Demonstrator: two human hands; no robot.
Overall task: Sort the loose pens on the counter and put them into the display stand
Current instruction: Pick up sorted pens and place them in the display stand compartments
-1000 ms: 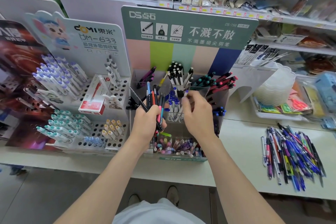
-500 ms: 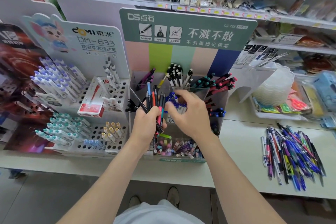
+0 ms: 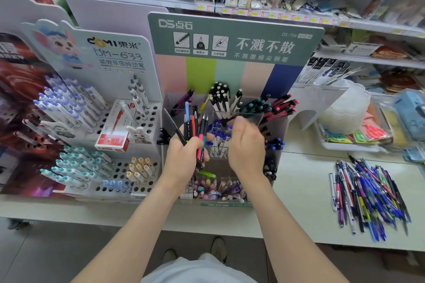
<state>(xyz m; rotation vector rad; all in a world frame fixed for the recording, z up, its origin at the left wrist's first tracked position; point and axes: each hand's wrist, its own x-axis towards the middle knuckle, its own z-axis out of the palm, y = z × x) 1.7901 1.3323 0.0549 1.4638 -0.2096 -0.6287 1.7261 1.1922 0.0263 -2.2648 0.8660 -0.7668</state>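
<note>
left hand (image 3: 184, 158) holds about six pens (image 3: 195, 128) — right hand (image 3: 247, 147) at stand (image 3: 230, 71)

The display stand (image 3: 234, 37) has a grey-green header above pink, lime, mint, peach and navy stripes. At four o'clock, mostly blue loose pens (image 3: 368, 195) on the white desk (image 3: 299, 190).

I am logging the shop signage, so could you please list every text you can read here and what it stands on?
"DS点石": green header board.
"不溅不散": same board, large.
"不溅墨细尖钢笔": just below.
"DS-758": its top right.
"DOMI 東米": white backboard, left.
"DM-633": below that.
"萌宠乐园按动笔": below again.
Too small or blurred to read: icon captions, red box, shelf price tags.
</note>
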